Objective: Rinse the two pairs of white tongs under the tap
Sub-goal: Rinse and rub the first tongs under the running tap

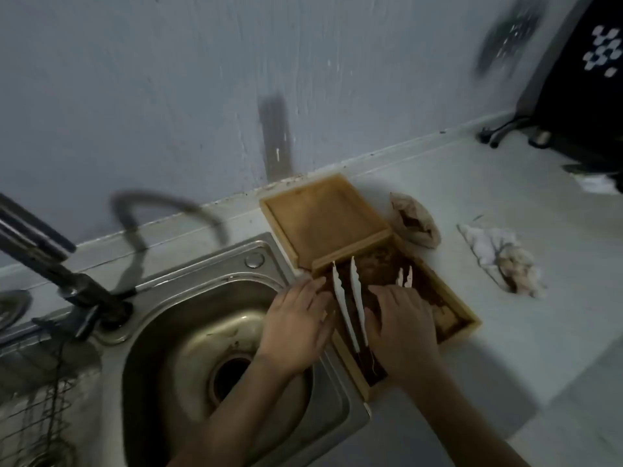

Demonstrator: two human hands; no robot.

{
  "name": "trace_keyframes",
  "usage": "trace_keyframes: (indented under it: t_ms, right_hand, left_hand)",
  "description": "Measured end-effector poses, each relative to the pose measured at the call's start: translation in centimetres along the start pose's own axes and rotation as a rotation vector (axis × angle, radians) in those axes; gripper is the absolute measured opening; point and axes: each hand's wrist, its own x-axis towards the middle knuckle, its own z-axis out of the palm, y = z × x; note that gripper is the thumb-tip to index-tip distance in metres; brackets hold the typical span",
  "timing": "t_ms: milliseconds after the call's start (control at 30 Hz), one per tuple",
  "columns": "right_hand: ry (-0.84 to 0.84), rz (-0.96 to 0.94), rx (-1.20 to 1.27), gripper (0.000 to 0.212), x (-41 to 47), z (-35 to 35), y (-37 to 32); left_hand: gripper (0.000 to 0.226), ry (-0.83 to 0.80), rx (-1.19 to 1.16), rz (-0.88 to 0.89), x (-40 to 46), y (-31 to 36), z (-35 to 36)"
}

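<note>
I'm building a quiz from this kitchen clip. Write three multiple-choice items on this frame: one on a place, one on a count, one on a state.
1. Where do the white tongs lie?
A. In the sink bowl
B. In the open wooden box
C. On the crumpled cloth

2. How many pairs of white tongs show?
A. One
B. Two
C. Four

3. What is the state of the sink?
A. Full of water
B. Piled with dishes
C. Drained, with the drain hole showing

Answers:
1 B: the tongs rest in the dirty tray of the wooden box, between the left hand and the right hand.
2 B: one long pair lies between the hands, and the tips of a second pair poke out beyond the right hand.
3 C: the bowl holds no pooled water or dishes.
</note>
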Motion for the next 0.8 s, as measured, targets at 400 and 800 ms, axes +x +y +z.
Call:
trace_keyframes:
  t_ms: [400,800]
  right_hand:
    - [-0.304,0.149,-0.291,0.032,0.1,3.0,-0.4]
    - [0.080,0.277,0.160,0.016,-0.3,-0.7,0.0]
  left_hand:
    - [0.022,-0.164,-0.146,-0.001,0.1,-1.3,3.7]
    - [0.032,-0.254,-0.331,-0.032,-0.3,-2.0,3.4]
